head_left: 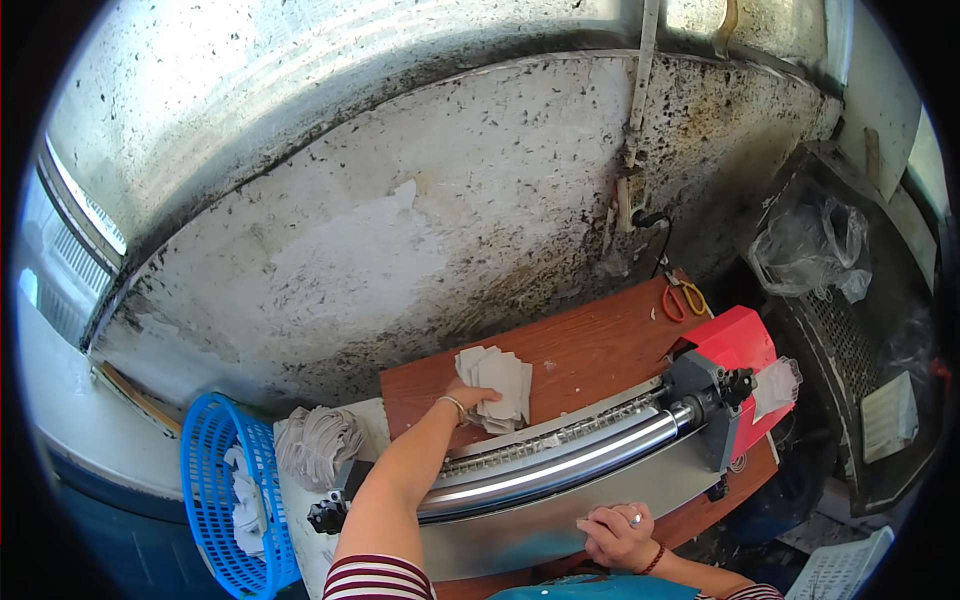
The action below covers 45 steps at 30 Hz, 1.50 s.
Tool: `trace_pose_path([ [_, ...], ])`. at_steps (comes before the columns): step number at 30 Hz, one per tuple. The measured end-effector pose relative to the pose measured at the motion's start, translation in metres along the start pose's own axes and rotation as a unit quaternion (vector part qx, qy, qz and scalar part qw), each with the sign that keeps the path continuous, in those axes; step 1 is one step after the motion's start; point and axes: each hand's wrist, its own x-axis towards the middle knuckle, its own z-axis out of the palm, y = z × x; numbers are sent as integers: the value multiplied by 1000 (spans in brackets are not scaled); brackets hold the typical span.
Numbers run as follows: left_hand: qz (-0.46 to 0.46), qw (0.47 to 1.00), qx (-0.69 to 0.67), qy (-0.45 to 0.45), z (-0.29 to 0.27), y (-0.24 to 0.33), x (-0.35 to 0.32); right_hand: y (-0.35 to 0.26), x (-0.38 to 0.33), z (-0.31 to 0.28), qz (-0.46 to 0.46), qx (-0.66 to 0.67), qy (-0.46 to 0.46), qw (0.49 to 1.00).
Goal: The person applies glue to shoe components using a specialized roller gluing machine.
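On the brown wooden board behind the roller machine lies a loose stack of pale grey flat pieces, like cloth or thin leather. My left hand reaches over the machine and grips the stack's left side, the thumb on top and the other fingers partly hidden. Between the stack and me runs the machine's shiny metal roller, with a toothed bar behind it. My right hand, a ring on one finger, is curled closed above the front metal plate; nothing shows in it.
Left of the machine sit a bundle of grey pieces and a blue plastic basket holding pale scraps. Scissors with red and yellow handles lie at the board's far right, near a red machine cover. A stained wall rises behind.
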Motion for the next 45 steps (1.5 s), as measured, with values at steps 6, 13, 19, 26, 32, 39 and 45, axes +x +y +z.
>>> trace_pose_path([
  [6,3,1000,-2,-10,11,11,-19,-4,2,-2,2,-12,10,1000],
  [13,-27,992,-114,-53,8,50,-64,-4,3,-3,7,-8,23,1000],
  [19,79,962,-236,-111,15,84,-126,-11,10,-20,139,197,10,970],
  [26,237,843,-385,-293,46,50,-232,5,82,-45,247,482,105,834],
  [32,269,867,-368,-202,100,1,-308,-25,83,-79,210,554,4,806],
  [39,236,850,-434,-186,136,-51,-338,-33,40,-90,188,476,5,859],
  [45,256,848,-445,-129,175,-64,-364,-22,21,-110,117,366,38,923],
])
